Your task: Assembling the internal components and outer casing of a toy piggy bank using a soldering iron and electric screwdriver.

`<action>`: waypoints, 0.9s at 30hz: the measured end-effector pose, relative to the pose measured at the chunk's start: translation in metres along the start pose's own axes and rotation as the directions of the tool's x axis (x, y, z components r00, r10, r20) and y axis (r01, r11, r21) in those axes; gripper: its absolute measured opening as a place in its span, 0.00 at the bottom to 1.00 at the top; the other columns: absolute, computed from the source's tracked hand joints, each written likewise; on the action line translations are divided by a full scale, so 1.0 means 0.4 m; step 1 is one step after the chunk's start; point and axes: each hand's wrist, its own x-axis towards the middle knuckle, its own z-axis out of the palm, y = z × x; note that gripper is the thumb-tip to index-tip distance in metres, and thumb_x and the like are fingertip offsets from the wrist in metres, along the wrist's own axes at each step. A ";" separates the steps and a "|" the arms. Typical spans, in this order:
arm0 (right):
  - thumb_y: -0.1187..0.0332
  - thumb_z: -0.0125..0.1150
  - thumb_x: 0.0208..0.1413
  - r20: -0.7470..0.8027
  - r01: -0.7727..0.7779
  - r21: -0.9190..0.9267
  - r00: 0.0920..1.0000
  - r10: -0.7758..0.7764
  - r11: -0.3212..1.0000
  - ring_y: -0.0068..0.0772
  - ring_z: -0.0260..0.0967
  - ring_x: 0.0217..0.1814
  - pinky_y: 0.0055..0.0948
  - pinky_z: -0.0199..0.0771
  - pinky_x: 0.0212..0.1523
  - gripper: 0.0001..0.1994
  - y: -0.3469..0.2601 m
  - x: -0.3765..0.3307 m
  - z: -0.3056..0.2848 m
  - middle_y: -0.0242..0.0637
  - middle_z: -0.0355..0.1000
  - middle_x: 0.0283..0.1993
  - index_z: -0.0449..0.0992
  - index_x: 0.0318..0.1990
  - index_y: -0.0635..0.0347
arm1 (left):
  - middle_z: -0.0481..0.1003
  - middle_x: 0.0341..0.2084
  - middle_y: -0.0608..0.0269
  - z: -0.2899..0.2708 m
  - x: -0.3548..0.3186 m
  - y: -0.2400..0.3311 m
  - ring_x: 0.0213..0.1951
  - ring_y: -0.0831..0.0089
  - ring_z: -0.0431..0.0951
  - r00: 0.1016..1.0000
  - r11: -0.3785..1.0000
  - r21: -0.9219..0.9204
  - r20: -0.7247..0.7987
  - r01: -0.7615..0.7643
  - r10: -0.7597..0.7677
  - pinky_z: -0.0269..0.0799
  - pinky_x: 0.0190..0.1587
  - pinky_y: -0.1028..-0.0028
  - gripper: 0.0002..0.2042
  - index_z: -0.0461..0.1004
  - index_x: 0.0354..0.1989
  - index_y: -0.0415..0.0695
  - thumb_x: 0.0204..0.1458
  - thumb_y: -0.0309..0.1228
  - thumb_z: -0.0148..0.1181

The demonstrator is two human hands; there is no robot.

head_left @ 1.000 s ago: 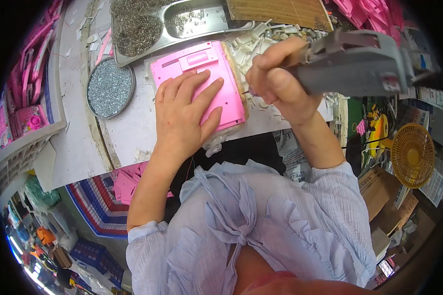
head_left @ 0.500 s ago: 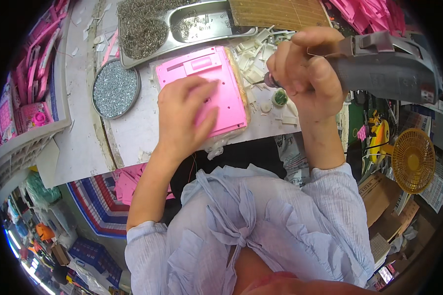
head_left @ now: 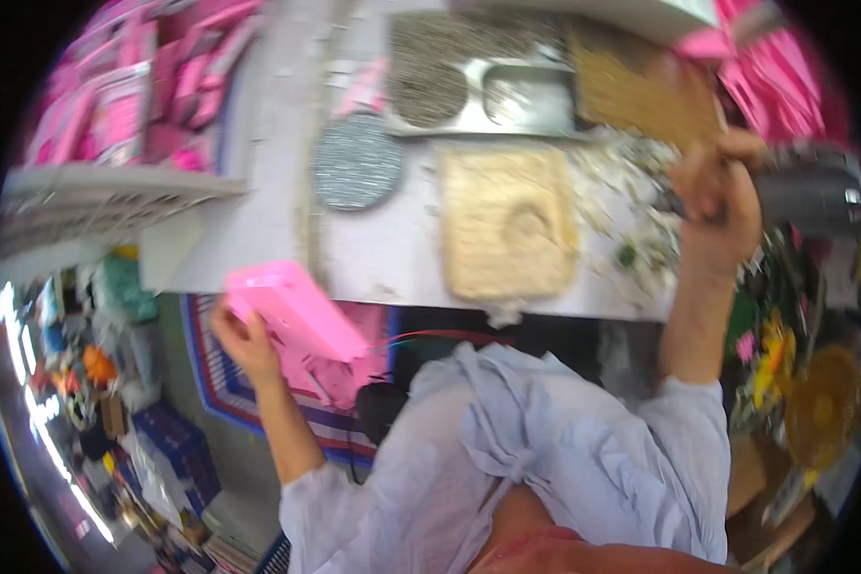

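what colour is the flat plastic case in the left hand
Bright pink: the flat plastic case, seen in the head view.

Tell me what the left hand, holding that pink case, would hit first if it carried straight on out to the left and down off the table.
Probably nothing close: the left hand holds the pink case past the table edge, over open floor. Farther along that line lies blurred floor clutter, though depth is hard to judge here.

A: Pretty cluttered corner. White worktable [head_left: 258, 172] littered with scraps, a metal tray [head_left: 507, 91] at the back, stacks of pink boxes [head_left: 115, 105] on the left.

B: And the floor?

A: Striped rug [head_left: 215, 368]. Maybe crates [head_left: 177, 450] down left, too blurry to tell.
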 end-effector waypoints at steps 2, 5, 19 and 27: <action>0.71 0.53 0.64 -0.021 0.054 0.016 0.998 -0.053 0.998 0.19 0.51 0.18 0.26 0.53 0.22 0.11 0.005 0.026 0.050 0.27 0.56 0.20 0.70 0.50 0.67 | 0.67 0.54 0.51 -0.168 -0.246 -0.289 0.56 0.62 0.68 0.882 0.877 0.171 -0.240 0.450 -0.406 0.64 0.61 0.66 0.23 0.62 0.60 0.33 0.64 0.36 0.57; 0.72 0.54 0.64 -0.039 0.050 -0.046 0.998 -0.051 0.998 0.19 0.51 0.18 0.26 0.54 0.22 0.11 0.015 0.054 0.074 0.27 0.57 0.20 0.70 0.50 0.67 | 0.67 0.52 0.48 -0.149 -0.583 -0.521 0.50 0.56 0.72 0.141 0.215 -0.351 -0.223 0.911 -0.964 0.76 0.46 0.50 0.26 0.61 0.59 0.36 0.58 0.39 0.58; 0.70 0.61 0.61 -0.115 -0.106 -0.175 0.990 0.087 0.979 0.18 0.55 0.20 0.23 0.57 0.24 0.13 0.045 0.098 0.040 0.29 0.60 0.23 0.69 0.48 0.67 | 0.78 0.25 0.61 -0.037 0.266 0.328 0.28 0.72 0.78 0.852 0.991 0.099 0.524 -0.086 0.022 0.73 0.33 0.72 0.06 0.78 0.32 0.38 0.51 0.28 0.66; 0.71 0.63 0.58 -0.006 -0.114 -0.138 0.993 0.114 0.984 0.19 0.58 0.21 0.22 0.60 0.24 0.15 0.026 0.127 0.055 0.31 0.64 0.26 0.68 0.49 0.66 | 0.56 0.71 0.42 0.082 1.048 0.398 0.69 0.35 0.57 0.993 -0.141 0.986 -0.077 0.089 0.088 0.58 0.54 0.21 0.31 0.54 0.73 0.46 0.62 0.40 0.52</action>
